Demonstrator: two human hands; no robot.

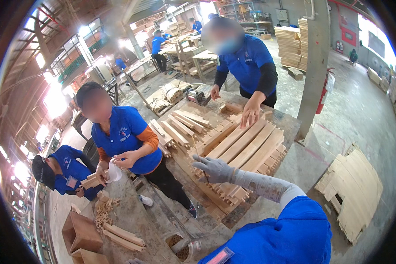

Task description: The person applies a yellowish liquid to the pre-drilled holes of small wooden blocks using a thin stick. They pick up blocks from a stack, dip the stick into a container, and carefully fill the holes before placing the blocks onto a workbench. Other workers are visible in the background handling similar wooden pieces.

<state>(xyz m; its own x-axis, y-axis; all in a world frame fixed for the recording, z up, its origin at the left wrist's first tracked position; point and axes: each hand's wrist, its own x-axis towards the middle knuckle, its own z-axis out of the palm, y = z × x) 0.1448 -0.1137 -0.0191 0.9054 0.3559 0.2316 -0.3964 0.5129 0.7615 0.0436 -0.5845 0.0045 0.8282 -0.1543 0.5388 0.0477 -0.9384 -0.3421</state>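
One right hand (213, 170) held a thin stick (195, 146) by stacked slats' (243, 147) edges, left hand (137, 261) unreadable, brown material (175, 240) inside a bucket (194, 249).

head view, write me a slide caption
Grey-gloved right hand beside stacked wooden slats, with a co-worker in blue opposite.

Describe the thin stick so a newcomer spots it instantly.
Start at the big stack of pale wooden slats mid-picture. Over its near left part is the grey-gloved right hand, holding the thin stick. It is far slimmer and browner than any slat.
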